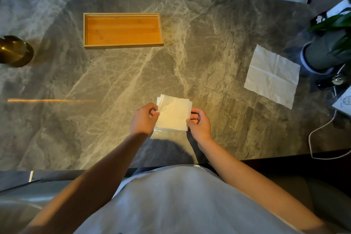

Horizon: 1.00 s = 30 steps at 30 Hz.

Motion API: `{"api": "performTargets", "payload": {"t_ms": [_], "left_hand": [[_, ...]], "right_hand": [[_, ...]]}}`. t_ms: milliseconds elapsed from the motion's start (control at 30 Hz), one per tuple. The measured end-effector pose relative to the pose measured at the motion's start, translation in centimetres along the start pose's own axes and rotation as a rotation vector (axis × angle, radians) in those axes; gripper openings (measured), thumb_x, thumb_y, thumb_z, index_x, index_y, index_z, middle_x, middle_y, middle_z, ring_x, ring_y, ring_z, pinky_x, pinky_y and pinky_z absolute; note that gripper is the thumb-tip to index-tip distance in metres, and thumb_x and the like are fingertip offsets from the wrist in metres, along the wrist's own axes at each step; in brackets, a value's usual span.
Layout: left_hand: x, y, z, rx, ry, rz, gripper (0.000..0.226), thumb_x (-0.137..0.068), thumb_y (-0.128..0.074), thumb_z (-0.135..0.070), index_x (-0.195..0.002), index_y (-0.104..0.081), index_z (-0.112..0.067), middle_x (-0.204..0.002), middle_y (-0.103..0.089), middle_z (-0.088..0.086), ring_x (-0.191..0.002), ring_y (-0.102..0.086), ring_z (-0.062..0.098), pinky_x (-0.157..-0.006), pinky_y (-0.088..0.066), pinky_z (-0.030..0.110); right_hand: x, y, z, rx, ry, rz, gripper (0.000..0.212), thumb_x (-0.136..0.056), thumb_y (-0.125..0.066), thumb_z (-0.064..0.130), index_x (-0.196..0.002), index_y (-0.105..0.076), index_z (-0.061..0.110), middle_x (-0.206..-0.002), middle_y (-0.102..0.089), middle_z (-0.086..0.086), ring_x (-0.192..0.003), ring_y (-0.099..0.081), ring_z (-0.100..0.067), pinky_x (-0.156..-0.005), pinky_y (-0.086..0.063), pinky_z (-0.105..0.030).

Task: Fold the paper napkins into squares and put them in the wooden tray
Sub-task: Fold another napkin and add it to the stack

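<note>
A stack of white folded paper napkins (173, 113) lies on the grey marble table near its front edge, with a clear plastic wrapper under it. My left hand (143, 118) pinches the stack's left edge and my right hand (199, 122) pinches its right edge. A single unfolded white napkin (272, 76) lies flat at the right. The wooden tray (123, 30) stands at the back, left of centre, with nothing in it.
A brass round object (15, 51) sits at the left edge. At the right stand a ribbed grey plant pot (321, 55) with green leaves, a white cable (321, 135) and small items. The marble table (209, 30) ends just in front of my body.
</note>
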State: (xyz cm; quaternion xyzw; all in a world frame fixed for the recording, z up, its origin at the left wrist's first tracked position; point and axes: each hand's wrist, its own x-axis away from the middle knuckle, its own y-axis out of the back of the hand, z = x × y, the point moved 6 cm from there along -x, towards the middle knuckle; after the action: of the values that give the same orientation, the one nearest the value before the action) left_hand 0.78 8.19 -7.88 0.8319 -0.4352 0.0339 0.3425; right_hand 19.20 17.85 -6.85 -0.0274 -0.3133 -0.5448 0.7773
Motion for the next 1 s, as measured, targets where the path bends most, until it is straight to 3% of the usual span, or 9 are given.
{"api": "performTargets", "payload": {"t_ms": [200,600,667,733,800,867,1000], "left_hand": [[-0.1,-0.2,0.2,-0.033,0.006,-0.009,0.014,-0.085,-0.058,-0.013,-0.097,-0.063,-0.018,-0.072,-0.056,-0.005,-0.063,-0.049,0.009,-0.062,-0.039,0.025],[0.3,-0.3,0.7,-0.091,0.023,-0.007,0.029,-0.086,-0.056,-0.02,-0.114,-0.055,-0.023,-0.072,-0.053,-0.009,-0.067,-0.053,0.014,-0.059,-0.038,0.028],[0.6,-0.1,0.6,-0.092,0.005,-0.024,0.034,-0.085,-0.059,-0.021,-0.119,-0.053,-0.022,-0.089,-0.059,-0.004,-0.081,-0.058,0.019,-0.071,-0.046,0.033],[0.9,0.1,0.1,-0.197,-0.108,-0.091,0.04,-0.083,-0.061,-0.02,-0.121,-0.051,-0.019,-0.112,-0.058,0.003,-0.102,-0.056,0.023,-0.087,-0.044,0.039],[1.3,-0.4,-0.9,-0.385,-0.275,-0.109,0.049,-0.08,-0.061,-0.02,-0.127,-0.047,-0.018,-0.13,-0.052,0.006,-0.119,-0.046,0.026,-0.099,-0.036,0.044],[1.5,-2.1,-2.0,-0.516,-0.398,-0.026,0.059,-0.084,-0.058,-0.022,-0.138,-0.036,-0.018,-0.147,-0.038,0.005,-0.136,-0.032,0.024,-0.11,-0.027,0.049],[1.6,-4.9,-0.9,-0.671,-0.436,0.145,0.067,-0.094,-0.046,-0.024,-0.149,-0.009,-0.013,-0.16,-0.008,0.006,-0.147,0.0,0.021,-0.115,-0.006,0.054]], "right_hand": [[-0.5,0.0,-0.2,0.039,0.013,0.015,0.035,-0.084,-0.054,-0.011,-0.114,-0.057,0.007,-0.092,-0.063,-0.008,-0.075,-0.059,-0.013,-0.069,-0.052,-0.022],[-0.9,0.0,-0.3,0.07,0.035,0.011,0.033,-0.084,-0.056,-0.008,-0.112,-0.058,0.008,-0.096,-0.061,-0.012,-0.075,-0.054,-0.016,-0.075,-0.051,-0.031],[-0.5,0.3,0.1,0.176,0.11,-0.028,0.033,-0.085,-0.061,0.001,-0.114,-0.056,0.014,-0.106,-0.058,-0.006,-0.078,-0.054,-0.015,-0.074,-0.05,-0.028],[0.0,0.4,1.0,0.349,0.265,-0.048,0.037,-0.085,-0.062,0.01,-0.12,-0.053,0.018,-0.118,-0.054,-0.002,-0.097,-0.054,-0.016,-0.085,-0.048,-0.03],[0.4,-0.3,2.1,0.565,0.455,-0.009,0.043,-0.086,-0.061,0.018,-0.128,-0.049,0.019,-0.133,-0.048,-0.002,-0.12,-0.044,-0.019,-0.1,-0.038,-0.035],[0.4,-1.9,2.5,0.816,0.578,0.103,0.055,-0.088,-0.056,0.027,-0.139,-0.039,0.021,-0.15,-0.035,-0.002,-0.136,-0.029,-0.021,-0.11,-0.026,-0.042],[0.3,-4.6,0.5,1.147,0.637,0.295,0.061,-0.097,-0.035,0.036,-0.152,-0.012,0.02,-0.163,-0.005,0.001,-0.148,-0.005,-0.025,-0.115,-0.011,-0.057]]}}
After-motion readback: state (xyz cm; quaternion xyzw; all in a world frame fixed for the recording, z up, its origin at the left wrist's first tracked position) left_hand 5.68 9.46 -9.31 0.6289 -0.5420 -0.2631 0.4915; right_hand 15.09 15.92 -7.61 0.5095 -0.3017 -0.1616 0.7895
